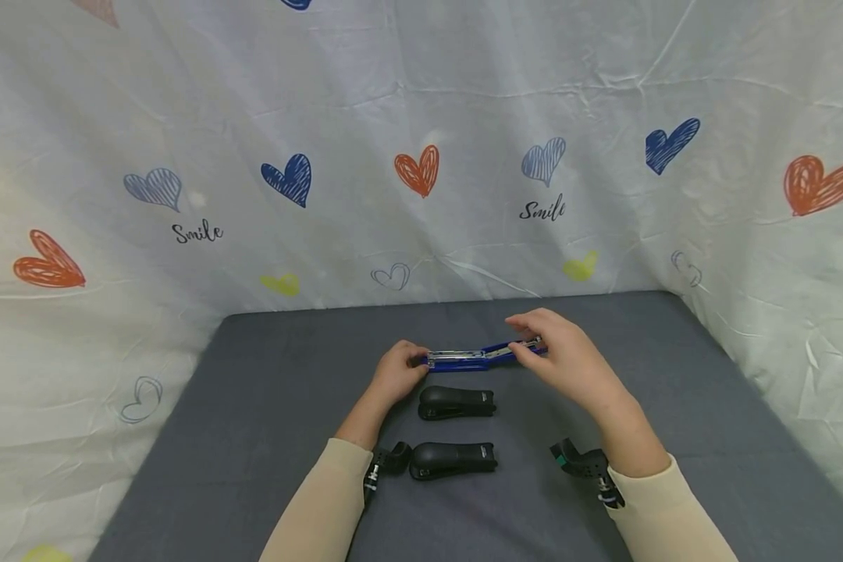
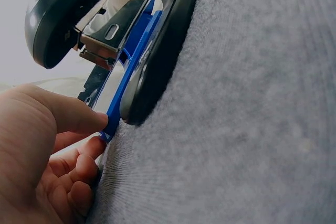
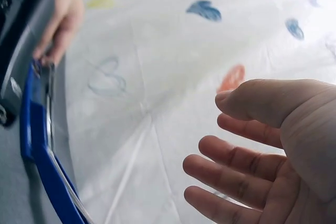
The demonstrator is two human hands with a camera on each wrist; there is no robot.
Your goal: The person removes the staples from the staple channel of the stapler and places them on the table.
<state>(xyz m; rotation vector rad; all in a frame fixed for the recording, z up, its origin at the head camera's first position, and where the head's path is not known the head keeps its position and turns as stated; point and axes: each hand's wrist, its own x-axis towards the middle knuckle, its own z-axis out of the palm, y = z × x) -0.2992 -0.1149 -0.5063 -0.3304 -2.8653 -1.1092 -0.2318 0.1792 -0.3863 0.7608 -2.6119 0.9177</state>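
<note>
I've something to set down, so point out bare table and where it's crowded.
Bare gray table: between left sleeve and left edge; between right sleeve and right edge; a narrow strip between the blue stapler and the curtain. Crowded: the middle, with left hand, right hand, nearer black stapler and farther black stapler.

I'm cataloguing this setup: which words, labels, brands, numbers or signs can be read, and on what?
"Smile": backdrop cloth, left side.
"Smile": same cloth, right side.
Pale marks on the farther black stapler and nearer black stapler: too small to read.
</note>
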